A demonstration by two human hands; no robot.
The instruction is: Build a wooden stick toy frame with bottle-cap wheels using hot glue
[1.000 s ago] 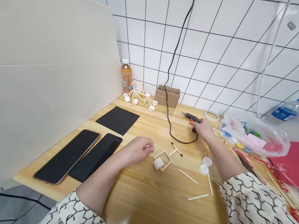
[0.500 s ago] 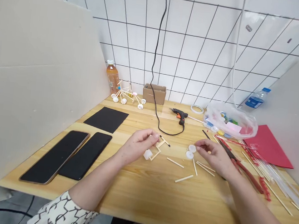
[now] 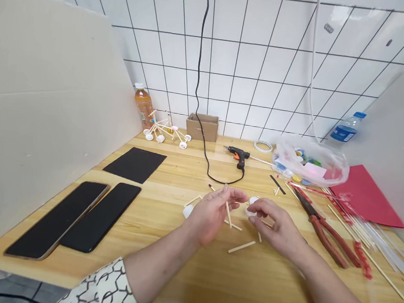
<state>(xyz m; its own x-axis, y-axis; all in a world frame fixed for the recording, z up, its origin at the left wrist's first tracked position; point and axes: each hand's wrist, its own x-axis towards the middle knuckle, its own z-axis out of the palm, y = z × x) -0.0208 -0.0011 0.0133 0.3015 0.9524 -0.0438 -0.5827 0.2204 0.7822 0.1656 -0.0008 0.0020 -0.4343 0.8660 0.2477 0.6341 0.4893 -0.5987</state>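
My left hand is lifted a little above the wooden table, fingers pinched on a small frame of wooden sticks with a white cap at its left end. My right hand is close beside it, fingers pinched on a white round cap. A second white cap lies just behind. Loose short sticks lie on the table under and between the hands.
A black glue gun with its cord lies behind the hands. Red-handled pliers, long sticks and a red sheet are at right. Two phones and a black sheet are at left. A stick model, bottle, box and bag stand by the wall.
My right hand let go of the glue gun, came back and picked up a white cap. My left hand lifted the stick frame off the table toward the right hand.
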